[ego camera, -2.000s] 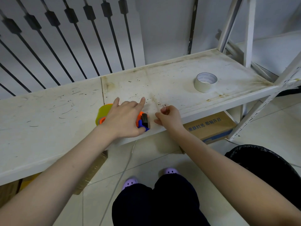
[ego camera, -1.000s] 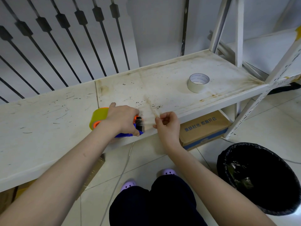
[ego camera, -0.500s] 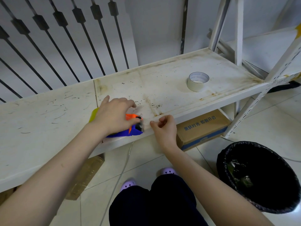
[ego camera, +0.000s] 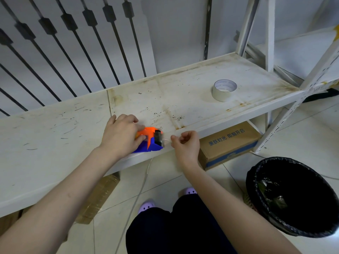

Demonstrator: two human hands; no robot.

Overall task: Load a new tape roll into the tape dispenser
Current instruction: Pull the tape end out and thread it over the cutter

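The tape dispenser (ego camera: 149, 141), orange on top and blue below, sits at the front edge of a worn white bench (ego camera: 55, 136). The left hand (ego camera: 121, 136) lies over its rear part, fingers curled down around the body and the thumb pressed against the near side, so the roll inside is hidden from view. A black roller at the dispenser's front end faces the right hand (ego camera: 185, 143), which hovers just beside it past the bench edge. That hand is closed, thumb and forefinger pinched together on what looks like a thin clear strip of tape (ego camera: 167, 139) running back to the dispenser's front; the strip is faint and hard to make out. A second tape roll (ego camera: 224, 90), pale with a white core, lies flat on the bench well to the right and farther back. Under the bench stands a cardboard box (ego camera: 229, 143) with blue print, and a black-lined bin (ego camera: 293, 197) stands on the tiled floor to the right.
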